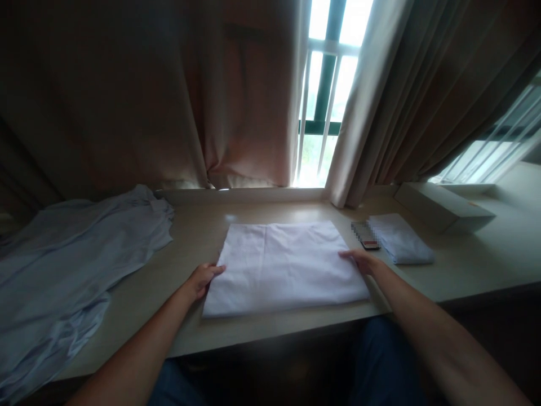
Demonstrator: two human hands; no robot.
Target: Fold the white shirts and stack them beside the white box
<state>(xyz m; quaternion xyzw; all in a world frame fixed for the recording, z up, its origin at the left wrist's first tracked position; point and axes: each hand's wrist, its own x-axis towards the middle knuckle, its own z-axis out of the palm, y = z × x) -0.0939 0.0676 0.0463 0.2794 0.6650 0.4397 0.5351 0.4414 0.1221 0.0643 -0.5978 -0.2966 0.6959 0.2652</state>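
Observation:
A white cloth point(283, 265), folded into a flat rectangle, lies on the pale table point(465, 270) in front of me. My left hand point(203, 279) rests at the cloth's left edge, fingertips touching it. My right hand point(363, 260) lies on the cloth's right edge, fingers flat. Neither hand grips anything.
A heap of pale blue cloth point(71, 265) covers the table's left side. A small folded stack point(399, 238) and a small dark object point(366, 235) sit to the right, a flat white box point(442, 206) behind them. Brown curtains point(236, 101) and a barred window point(325, 84) stand beyond.

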